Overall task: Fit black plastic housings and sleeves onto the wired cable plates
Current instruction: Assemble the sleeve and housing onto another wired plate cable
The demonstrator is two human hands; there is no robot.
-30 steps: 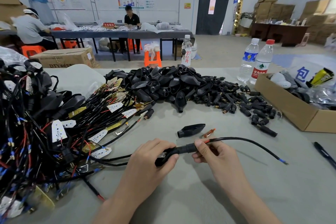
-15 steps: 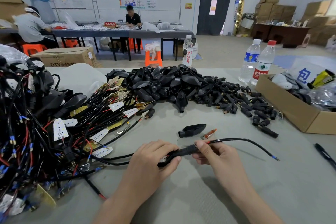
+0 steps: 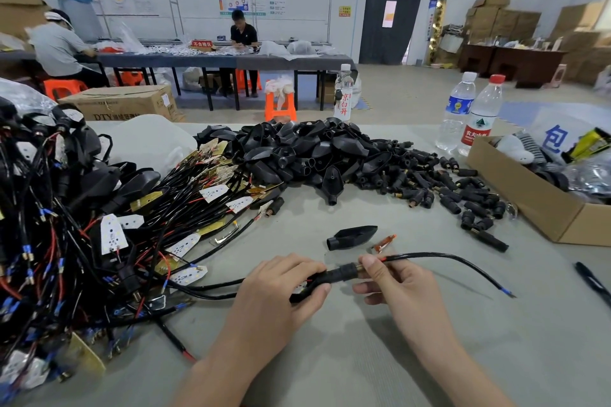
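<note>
Right hand (image 3: 406,291) has slid a little right along the cable (image 3: 446,258) since 1 s ago; brass-coloured end of the sleeve (image 3: 340,274) now shows at the thumb, hidden before. Left hand (image 3: 274,304) barely changed. Cable's blue-tipped free end sits about where it was.

Left hand fingers curl over the black housing (image 3: 305,295), thumb clamped on its underside; a sliver of white plate and red wire shows between the fingers. Right thumb and forefinger pinch the sleeve's brass end where the cable exits; other fingers loosely curled beneath. Sleeve runs between the 2 hands, butted against the housing, low over the table (image 3: 363,357); contact with the table unclear.

1 loose housing (image 3: 352,236) lies just beyond the hands, open end left, a small orange part (image 3: 383,243) beside it. Behind: housing pile (image 3: 297,149) centre, sleeve pile (image 3: 429,182) spilling right. Wired plate bundle (image 3: 115,231) fills the left side, tangled black, red and blue-tipped wires. Cardboard box (image 3: 529,201) at right edge, 2 water bottles (image 3: 469,116) behind it, 1 more bottle (image 3: 344,96) at the far table edge. Black pen (image 3: 591,281) at far right.
</note>
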